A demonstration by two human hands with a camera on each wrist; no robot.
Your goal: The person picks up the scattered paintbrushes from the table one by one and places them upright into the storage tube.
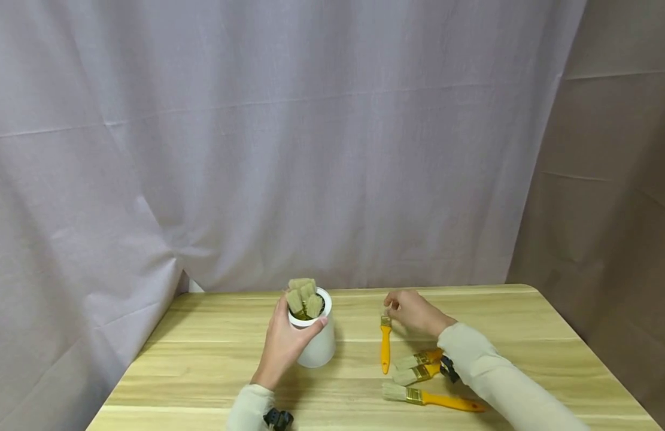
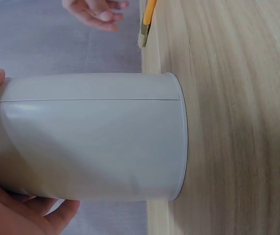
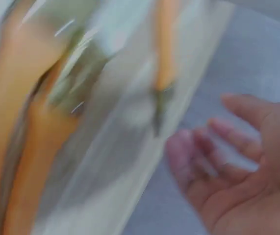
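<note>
The left hand (image 2: 12, 215) grips a white cup (image 2: 88, 137) standing on the wooden table (image 2: 238, 122).

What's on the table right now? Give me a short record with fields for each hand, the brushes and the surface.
left hand: grips the white cup, which stands upright
cup contents: paintbrushes, bristles up
right hand: fingers loosely bent, at the bristle end of a lone yellow-handled brush; contact unclear
other brushes: three lying brushes near the right forearm
surface: wooden table
backdrop: pale curtain
</note>
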